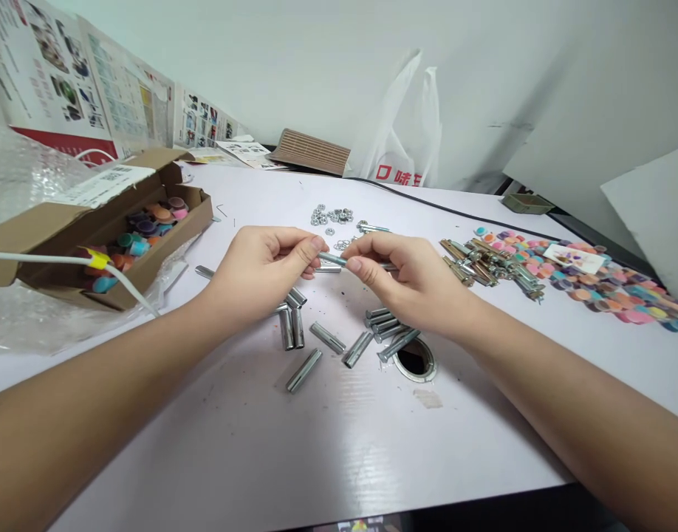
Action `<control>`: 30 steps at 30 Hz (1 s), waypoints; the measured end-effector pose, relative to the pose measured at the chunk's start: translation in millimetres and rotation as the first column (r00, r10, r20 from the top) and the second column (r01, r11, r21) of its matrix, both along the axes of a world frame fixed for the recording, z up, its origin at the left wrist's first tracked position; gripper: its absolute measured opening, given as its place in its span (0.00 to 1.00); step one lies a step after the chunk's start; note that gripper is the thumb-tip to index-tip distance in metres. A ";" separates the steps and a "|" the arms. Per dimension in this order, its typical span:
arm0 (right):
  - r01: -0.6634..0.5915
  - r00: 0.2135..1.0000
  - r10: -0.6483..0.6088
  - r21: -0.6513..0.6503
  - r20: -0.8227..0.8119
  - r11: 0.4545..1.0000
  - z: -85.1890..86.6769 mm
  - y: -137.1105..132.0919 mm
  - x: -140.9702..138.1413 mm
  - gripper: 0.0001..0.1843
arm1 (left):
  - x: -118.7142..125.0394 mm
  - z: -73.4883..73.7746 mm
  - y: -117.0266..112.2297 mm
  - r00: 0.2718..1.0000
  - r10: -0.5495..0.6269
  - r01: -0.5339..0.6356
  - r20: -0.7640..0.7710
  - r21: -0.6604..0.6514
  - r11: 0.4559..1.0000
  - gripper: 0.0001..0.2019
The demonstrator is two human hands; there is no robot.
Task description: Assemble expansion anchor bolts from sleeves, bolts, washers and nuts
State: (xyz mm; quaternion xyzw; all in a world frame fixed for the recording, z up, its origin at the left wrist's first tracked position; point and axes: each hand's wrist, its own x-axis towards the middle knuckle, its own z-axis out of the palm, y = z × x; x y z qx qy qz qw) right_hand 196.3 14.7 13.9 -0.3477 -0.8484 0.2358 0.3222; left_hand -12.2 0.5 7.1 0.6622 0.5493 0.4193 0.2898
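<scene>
My left hand (266, 270) and my right hand (405, 277) meet above the white table (328, 443), both pinching one thin metal bolt (333, 259) held level between their fingertips. Just under the hands lie several short silver metal sleeves (328, 338), loose on the table. Behind the hands sits a small heap of nuts and washers (332, 216). To the right lies a pile of assembled brass-and-steel anchor bolts (491, 264).
An open cardboard box (167, 229) of coloured caps stands at the left on bubble wrap, with a white cable (51, 260) across it. More coloured caps (610, 284) spread at the right. A round cable hole (415, 360) sits near my right wrist. A white plastic bag (408, 140) leans on the wall.
</scene>
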 end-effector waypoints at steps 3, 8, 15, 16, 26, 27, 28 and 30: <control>-0.005 0.999 -0.001 0.148 0.042 0.989 -4.2 -0.6 -0.2 0.11 | 2.1 2.1 -0.4 0.992 0.058 -0.050 0.109 -0.073 0.996 0.16; -0.052 0.993 0.009 0.367 0.119 0.929 -8.2 -2.0 -3.0 0.12 | 2.4 6.6 -4.4 0.991 0.079 -0.072 0.111 -0.069 0.995 0.16; -0.071 0.990 0.050 0.156 0.132 0.985 -3.5 0.7 6.4 0.07 | -0.4 3.5 -6.7 0.993 -0.047 0.057 -0.106 0.095 0.994 0.16; -0.081 0.991 0.064 0.140 0.121 0.987 -3.9 1.5 7.6 0.07 | -0.1 3.0 -6.6 0.991 -0.058 0.071 -0.120 0.111 0.991 0.16; -0.094 0.994 0.082 0.171 0.073 0.981 -9.3 -6.0 -11.7 0.08 | 3.8 4.2 -10.9 0.973 -0.155 0.178 -0.172 0.133 0.975 0.15; -0.096 0.995 0.089 0.144 0.053 0.985 -8.4 -6.9 -13.4 0.08 | 4.5 4.1 -12.0 0.975 -0.146 0.168 -0.166 0.128 0.977 0.15; -0.091 0.996 0.089 0.105 0.026 0.990 -7.4 -7.6 -14.5 0.09 | 5.3 3.8 -12.9 0.981 -0.129 0.147 -0.142 0.121 0.982 0.14; -0.055 0.998 0.056 0.023 -0.032 0.998 -5.9 -7.9 -15.0 0.13 | 6.4 2.5 -13.3 0.993 -0.104 0.109 -0.057 0.090 0.990 0.14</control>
